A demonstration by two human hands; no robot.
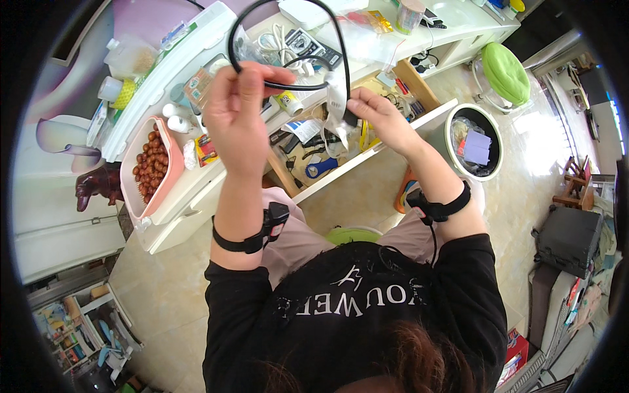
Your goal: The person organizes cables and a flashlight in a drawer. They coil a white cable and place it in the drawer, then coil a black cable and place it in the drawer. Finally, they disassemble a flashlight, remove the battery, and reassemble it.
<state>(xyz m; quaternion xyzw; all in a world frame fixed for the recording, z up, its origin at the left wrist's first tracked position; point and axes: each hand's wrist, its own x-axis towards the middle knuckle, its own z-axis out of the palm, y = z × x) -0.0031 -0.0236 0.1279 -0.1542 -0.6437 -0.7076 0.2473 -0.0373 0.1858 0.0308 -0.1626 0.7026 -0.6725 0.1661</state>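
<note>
A black cable forms a large loop above the open drawer and the white desk. My left hand grips the loop's left side between thumb and fingers. At the loop's right side, my right hand pinches the cable close to its black end. A white printed tag or strip hangs from the cable between my hands. Below it, the drawer holds a blue round-headed tool, yellow-handled items, batteries and several small things. A yellow-and-white tube lies on the desk edge.
A pink basket of brown round fruits or nuts stands at the desk's left end. White cables and a plastic bag lie farther back. A waste bin and a green-cushioned stool stand on the floor at the right.
</note>
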